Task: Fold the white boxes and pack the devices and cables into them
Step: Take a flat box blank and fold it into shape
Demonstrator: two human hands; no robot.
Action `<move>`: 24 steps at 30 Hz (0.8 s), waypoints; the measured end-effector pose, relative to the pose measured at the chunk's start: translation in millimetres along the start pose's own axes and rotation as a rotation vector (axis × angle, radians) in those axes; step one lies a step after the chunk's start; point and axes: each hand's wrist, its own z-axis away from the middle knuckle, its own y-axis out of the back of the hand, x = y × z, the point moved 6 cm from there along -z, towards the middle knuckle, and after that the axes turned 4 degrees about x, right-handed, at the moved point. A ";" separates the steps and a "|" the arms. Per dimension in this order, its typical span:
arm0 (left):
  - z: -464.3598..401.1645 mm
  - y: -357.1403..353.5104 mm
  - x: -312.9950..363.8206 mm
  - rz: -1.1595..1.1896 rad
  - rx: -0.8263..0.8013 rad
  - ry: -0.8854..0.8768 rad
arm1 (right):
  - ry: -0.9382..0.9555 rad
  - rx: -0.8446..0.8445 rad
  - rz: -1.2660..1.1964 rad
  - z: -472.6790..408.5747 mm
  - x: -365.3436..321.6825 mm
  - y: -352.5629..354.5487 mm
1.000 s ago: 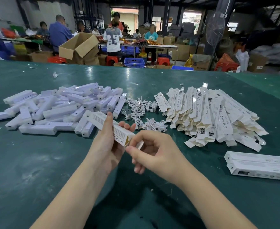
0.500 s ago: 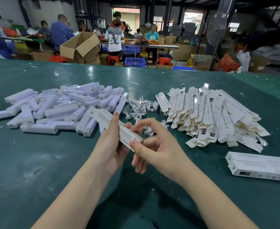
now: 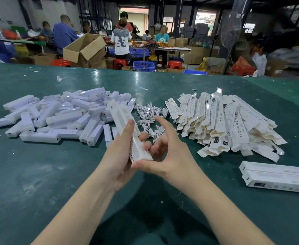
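My left hand [image 3: 117, 156] grips a long white box [image 3: 125, 129], its length pointing away from me over the green table [image 3: 39, 174]. My right hand [image 3: 170, 151] is at the box's near end, with the thumb pressing on that end and the other fingers spread and lifted. A heap of white devices [image 3: 60, 117] lies to the left. A cluster of coiled white cables [image 3: 148, 114] sits just behind my hands. Flat unfolded white boxes [image 3: 224, 121] are piled on the right.
Closed white boxes [image 3: 277, 175] lie at the right edge of the table. Beyond the far table edge stand an open cardboard box [image 3: 85, 48], red stools, blue crates and several people at other tables.
My left hand has swung the box from slanting sideways to pointing away from me. My right hand's fingers have lifted off and spread, its thumb now at the box's near end.
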 end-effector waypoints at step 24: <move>-4.5 13.6 -3.2 -0.240 0.105 -0.022 | -0.099 -0.266 -0.154 2.5 -1.4 -17.1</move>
